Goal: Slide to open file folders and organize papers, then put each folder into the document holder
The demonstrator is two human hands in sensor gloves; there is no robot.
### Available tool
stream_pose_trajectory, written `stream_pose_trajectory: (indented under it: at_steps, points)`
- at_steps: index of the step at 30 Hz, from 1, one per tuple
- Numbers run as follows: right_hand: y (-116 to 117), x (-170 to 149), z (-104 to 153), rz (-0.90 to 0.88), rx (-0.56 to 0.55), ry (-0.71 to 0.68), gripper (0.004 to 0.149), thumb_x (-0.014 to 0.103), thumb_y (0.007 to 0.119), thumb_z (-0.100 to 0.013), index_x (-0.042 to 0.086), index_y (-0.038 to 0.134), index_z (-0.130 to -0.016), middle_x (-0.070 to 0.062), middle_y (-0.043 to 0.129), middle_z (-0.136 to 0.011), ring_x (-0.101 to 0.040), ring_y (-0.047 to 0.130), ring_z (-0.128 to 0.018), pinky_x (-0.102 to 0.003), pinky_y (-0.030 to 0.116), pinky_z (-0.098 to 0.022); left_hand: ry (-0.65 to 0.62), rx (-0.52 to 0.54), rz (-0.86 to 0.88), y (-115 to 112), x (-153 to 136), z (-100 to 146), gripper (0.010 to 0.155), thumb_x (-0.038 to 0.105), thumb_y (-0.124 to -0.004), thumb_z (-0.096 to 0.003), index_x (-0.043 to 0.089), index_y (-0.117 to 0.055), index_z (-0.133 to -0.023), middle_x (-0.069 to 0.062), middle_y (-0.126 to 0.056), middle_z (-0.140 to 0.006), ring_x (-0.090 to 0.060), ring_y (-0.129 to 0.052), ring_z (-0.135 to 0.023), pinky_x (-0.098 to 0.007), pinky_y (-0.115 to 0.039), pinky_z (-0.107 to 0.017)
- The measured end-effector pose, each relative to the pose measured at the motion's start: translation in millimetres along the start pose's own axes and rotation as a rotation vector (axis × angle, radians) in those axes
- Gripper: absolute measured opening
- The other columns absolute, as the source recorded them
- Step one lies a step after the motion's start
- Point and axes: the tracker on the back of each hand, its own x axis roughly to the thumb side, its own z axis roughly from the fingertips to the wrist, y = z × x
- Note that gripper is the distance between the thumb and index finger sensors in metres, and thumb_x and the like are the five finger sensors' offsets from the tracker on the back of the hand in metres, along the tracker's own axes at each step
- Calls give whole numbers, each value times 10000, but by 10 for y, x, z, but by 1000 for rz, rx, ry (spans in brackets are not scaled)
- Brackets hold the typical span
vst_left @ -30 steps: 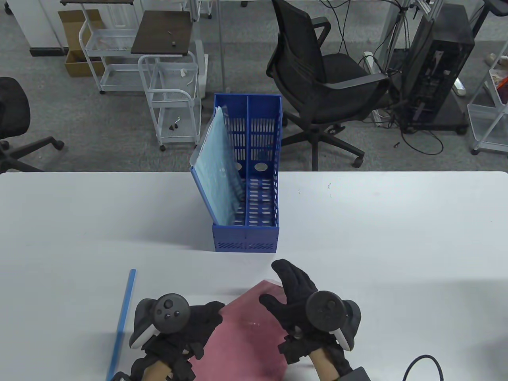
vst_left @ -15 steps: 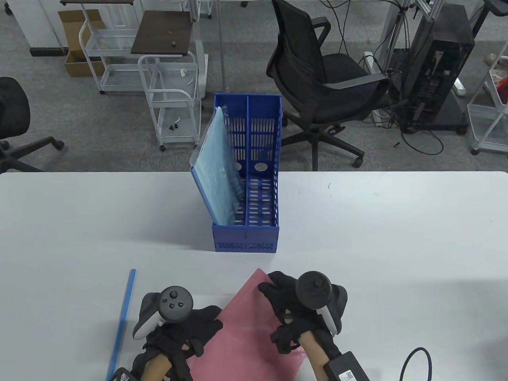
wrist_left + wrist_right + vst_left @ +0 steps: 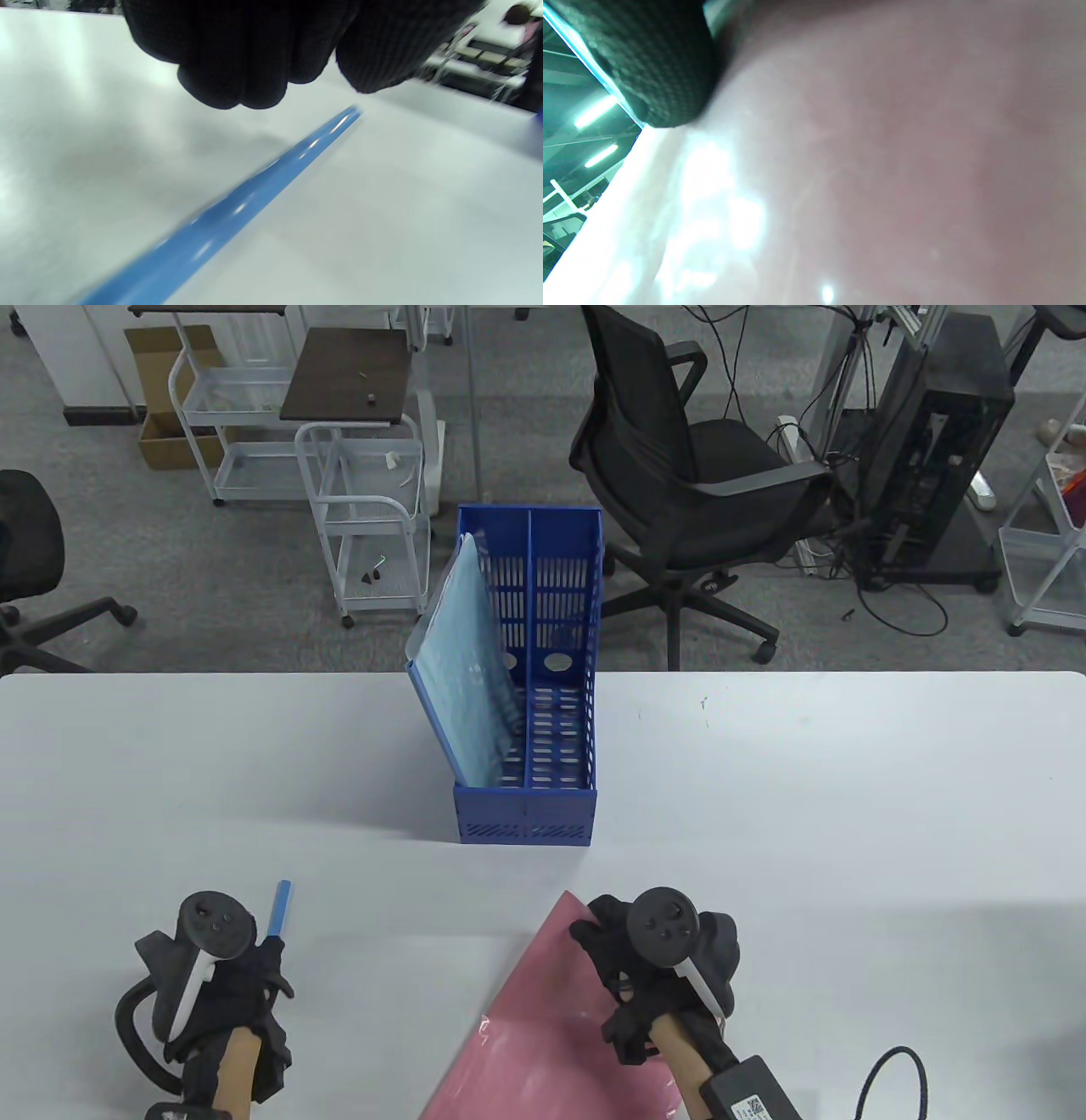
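Observation:
A pink file folder [image 3: 543, 1035] lies tilted at the table's near edge, and my right hand [image 3: 598, 937] grips its far corner. In the right wrist view the pink folder [image 3: 903, 169] fills the frame, with one gloved fingertip [image 3: 657, 63] against it. My left hand [image 3: 263, 971] hovers over a blue slide bar [image 3: 280, 908] at the near left. Its curled fingers [image 3: 237, 63] hang just above the blue bar [image 3: 237, 203] without touching it. The blue document holder [image 3: 526, 814] stands mid-table with a light blue folder [image 3: 467, 670] leaning in its left compartment.
The holder's right compartment [image 3: 560, 729] holds nothing. A black cable [image 3: 891, 1077] and a small box lie at the near right. Past the table's far edge stand an office chair [image 3: 687, 475] and white wire carts [image 3: 365, 517].
My left hand let go of the pink folder and moved left to the blue bar. My right hand closed on the folder's far corner, and the folder swung right.

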Motion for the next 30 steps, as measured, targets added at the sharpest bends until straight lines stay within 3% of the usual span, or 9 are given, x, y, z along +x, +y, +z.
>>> stream_pose_trajectory:
  at_steps: [3,5,7,16,21,24,27,30]
  points:
    - [-10,-29,6,5,-3,2,425,478,880,-314,221,957,-644,12,1062,-444,-156,1021,-268,-377,900,-337,35,-66,-95,-153,83,-81,609,456,-904,-434,198,-825,-980,-85,-885,-906,-321,-960,-728,-520,-778,-618]
    - [-15,-42,10,11,-4,4,427,478,880,-314,219,957,-645,12,1063,-444,-157,1021,-268,-377,899,-338,51,33,-189,-196,179,-81,586,429,-934,-410,193,-865,-942,-82,-928,-853,-301,-1005,-662,-507,-818,-579]
    - [-19,-46,14,14,-3,3,426,478,880,-315,220,958,-645,12,1063,-444,-157,1021,-268,-377,899,-337,47,23,-209,-213,251,-93,523,398,-916,-418,186,-891,-895,-73,-956,-781,-257,-1032,-590,-480,-848,-541]
    - [32,-64,-3,24,19,1,425,478,882,-313,222,958,-643,13,1063,-441,-155,1019,-266,-375,899,-338,56,43,-260,-254,383,-144,521,441,-896,-351,139,-938,-774,-62,-975,-642,-219,-1029,-462,-463,-863,-469]
    - [53,-38,10,16,39,-36,425,482,884,-311,226,958,-642,15,1062,-441,-155,1018,-267,-374,898,-340,-169,-197,69,-190,551,44,504,443,-857,-393,156,-937,-800,-72,-990,-654,-229,-1036,-454,-448,-866,-451]
    - [90,7,28,31,71,-76,425,486,885,-308,230,959,-640,19,1062,-439,-153,1018,-267,-373,899,-342,-404,-303,283,-111,857,258,496,441,-850,-416,180,-913,-833,-72,-987,-678,-223,-1035,-452,-436,-868,-446]
    - [109,53,62,25,101,-130,425,481,887,-306,229,959,-640,16,1061,-441,-158,1016,-269,-376,896,-346,-607,-357,531,-37,1073,322,490,435,-840,-433,194,-893,-857,-66,-980,-704,-208,-1035,-432,-423,-875,-425]
    - [128,119,131,29,131,-210,425,479,888,-303,227,959,-638,12,1061,-438,-161,1016,-268,-379,895,-347,-676,-391,854,-49,1162,288,493,435,-831,-438,198,-875,-867,-62,-968,-716,-198,-1030,-426,-415,-876,-421]
